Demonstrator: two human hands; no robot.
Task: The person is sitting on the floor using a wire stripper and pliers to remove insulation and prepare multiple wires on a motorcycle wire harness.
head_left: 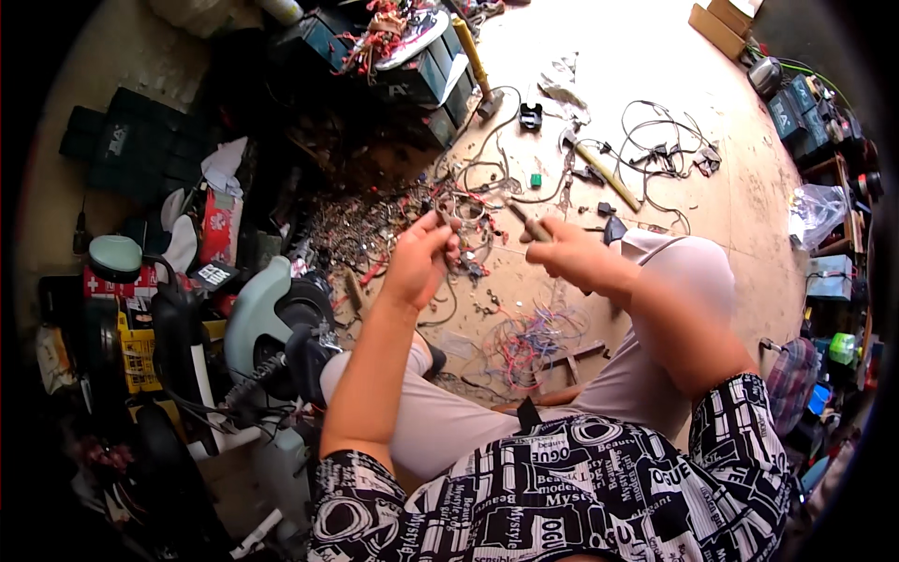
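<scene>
In front of me, my left hand is closed in a pinch on a small metallic piece, too small to name. A pale loop of wire shows right by its fingertips. To its right, my right hand grips a short tool with a tan handle and a dark, narrow end pointing toward the left hand. The two hands are apart, both above the floor. Beneath and left of them spreads a litter of small metal and plastic scraps.
A hammer lies beyond my right hand, near black cables and a small green block. Tangled thin wires lie between my legs. Dark battery-like boxes stand ahead. Grey-green scooter parts crowd the left side.
</scene>
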